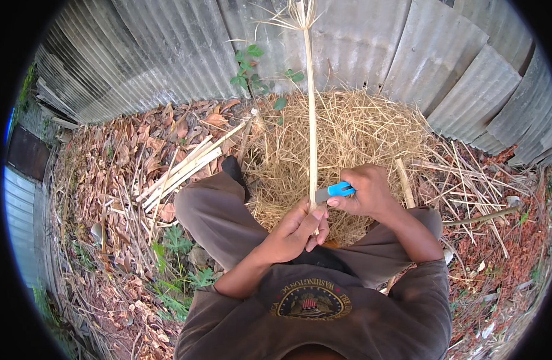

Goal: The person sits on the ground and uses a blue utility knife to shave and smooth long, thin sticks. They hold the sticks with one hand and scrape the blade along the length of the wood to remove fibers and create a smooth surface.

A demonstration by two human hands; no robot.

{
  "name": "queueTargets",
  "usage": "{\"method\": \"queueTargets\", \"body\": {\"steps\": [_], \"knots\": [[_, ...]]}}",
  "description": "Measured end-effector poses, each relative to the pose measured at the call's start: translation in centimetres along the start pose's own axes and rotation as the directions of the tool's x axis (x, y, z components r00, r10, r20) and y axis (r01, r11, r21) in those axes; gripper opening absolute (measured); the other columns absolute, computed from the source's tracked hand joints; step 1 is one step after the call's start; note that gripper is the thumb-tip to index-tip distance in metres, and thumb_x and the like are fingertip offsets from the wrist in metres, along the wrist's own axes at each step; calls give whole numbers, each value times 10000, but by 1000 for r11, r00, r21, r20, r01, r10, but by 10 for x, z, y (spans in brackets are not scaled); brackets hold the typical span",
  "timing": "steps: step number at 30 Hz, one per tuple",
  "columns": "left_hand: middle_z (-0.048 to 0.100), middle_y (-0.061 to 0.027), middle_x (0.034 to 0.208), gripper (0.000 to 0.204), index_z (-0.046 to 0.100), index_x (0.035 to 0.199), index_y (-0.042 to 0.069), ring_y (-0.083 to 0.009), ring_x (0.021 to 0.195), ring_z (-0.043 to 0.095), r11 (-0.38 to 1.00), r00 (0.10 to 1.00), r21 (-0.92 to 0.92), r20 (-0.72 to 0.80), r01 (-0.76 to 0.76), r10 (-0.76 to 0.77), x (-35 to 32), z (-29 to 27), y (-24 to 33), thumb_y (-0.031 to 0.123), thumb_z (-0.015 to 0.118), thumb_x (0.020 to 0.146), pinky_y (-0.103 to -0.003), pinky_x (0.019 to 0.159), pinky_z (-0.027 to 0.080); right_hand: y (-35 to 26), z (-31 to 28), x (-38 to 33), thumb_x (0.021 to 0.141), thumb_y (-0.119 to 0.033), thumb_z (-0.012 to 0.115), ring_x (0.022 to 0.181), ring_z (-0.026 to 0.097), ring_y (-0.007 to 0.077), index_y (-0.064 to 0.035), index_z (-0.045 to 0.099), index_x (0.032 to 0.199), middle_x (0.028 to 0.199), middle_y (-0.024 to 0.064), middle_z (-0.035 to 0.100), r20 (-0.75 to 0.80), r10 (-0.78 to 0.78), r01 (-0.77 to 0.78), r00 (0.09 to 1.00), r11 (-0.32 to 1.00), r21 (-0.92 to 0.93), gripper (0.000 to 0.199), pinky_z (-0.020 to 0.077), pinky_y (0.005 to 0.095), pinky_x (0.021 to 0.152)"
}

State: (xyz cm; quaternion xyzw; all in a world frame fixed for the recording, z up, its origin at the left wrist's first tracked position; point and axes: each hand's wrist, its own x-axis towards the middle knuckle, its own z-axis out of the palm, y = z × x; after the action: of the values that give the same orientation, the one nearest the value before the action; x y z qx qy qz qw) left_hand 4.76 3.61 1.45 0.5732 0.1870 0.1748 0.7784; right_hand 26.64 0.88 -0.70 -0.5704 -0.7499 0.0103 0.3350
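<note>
A long pale strip of split wood or bamboo (312, 114) stretches away from me, its far end frayed into thin splayed strands. My left hand (297, 233) is closed around its near end, thumb on top. In my right hand (367, 191) is a utility knife (341, 189) with a blue handle, gripped in curled fingers. Its short grey blade lies against the strip's right side, just beyond my left thumb. Beneath the strip, between and beyond my bent legs, spreads a heap of straw-coloured shavings (360, 126).
Several pale split sticks (180, 171) lie on dry leaves at the left. Thin sticks and a thicker branch (480, 216) are scattered at the right. A corrugated metal fence (168, 54) stands ahead, with a leafy vine (245, 66) before it. Green weeds (177, 240) grow by my left knee.
</note>
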Motion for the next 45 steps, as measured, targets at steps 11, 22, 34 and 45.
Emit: {"method": "queueTargets", "body": {"steps": [11,22,34,45], "knots": [[416,16,718,82,399,1037,46,-66,600,390,979,989,192,115,71,-94,-18,10,5,117,376,1003,-236,540,351,13,0,5,772,-699,572,377,533,241,-107,548,540,419,61,481,27,112,-108,993,988,-109,636,402,369,388],[473,-32,739,170,437,1106,64,-71,534,406,964,973,-134,-1,230,-232,-20,8,0,180,335,1034,-215,474,351,21,10,9,771,-732,540,367,534,236,-107,561,526,429,51,495,44,164,-151,986,966,-210,671,421,352,382],[517,-108,709,112,454,1052,9,-186,562,524,834,952,550,-273,37,138,-15,-7,-32,71,429,962,-348,532,417,-13,33,2,725,-770,550,369,508,238,-104,506,515,415,55,462,107,-34,49,994,989,-140,700,393,361,400],[558,-199,724,115,445,1032,-4,-378,626,601,767,936,642,-286,28,206,-10,-6,-16,3,463,919,-428,552,435,23,34,22,714,-804,531,350,465,199,-125,446,481,399,21,394,-59,-71,52,996,959,-277,723,359,348,368]]}}
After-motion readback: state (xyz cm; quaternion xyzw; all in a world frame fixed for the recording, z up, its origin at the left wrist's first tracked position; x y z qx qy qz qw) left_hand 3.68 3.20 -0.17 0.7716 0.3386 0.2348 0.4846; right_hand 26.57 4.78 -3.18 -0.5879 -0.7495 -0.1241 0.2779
